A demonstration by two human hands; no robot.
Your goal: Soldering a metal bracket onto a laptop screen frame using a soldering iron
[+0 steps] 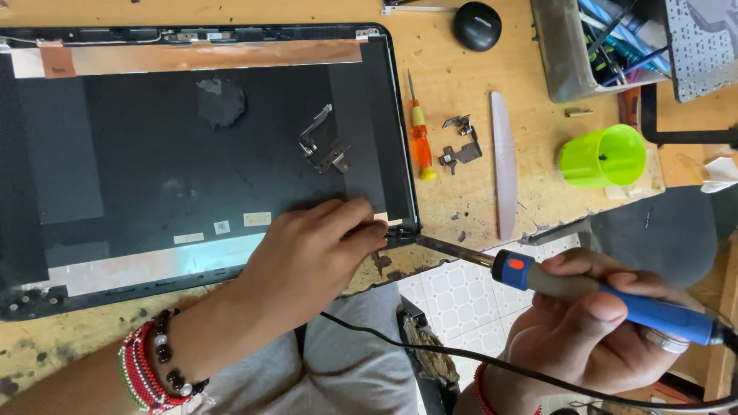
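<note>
A: Right hand (592, 323)?
B: Wrapped tight round a blue soldering iron (615, 296). Long axis slants up-left; tip sits at the near right corner of the laptop lid cover (154, 154).
A: Left hand (311, 253)?
B: Fingers together, pressing that same corner, touching it, nearer than the right.
A: Worktop (461, 69) extras?
B: Orange screwdriver (420, 138), loose hinge (460, 146), green cup (603, 156), well apart.

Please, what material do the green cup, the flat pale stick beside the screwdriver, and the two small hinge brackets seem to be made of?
Green cup: likely plastic, translucent and glossy, since light glows through its wall.
Pale stick: probably plastic or wood, matte and smooth; the look leaves it open.
Hinge brackets: apparently stamped metal, dull grey, with bent tabs and holes.
</note>
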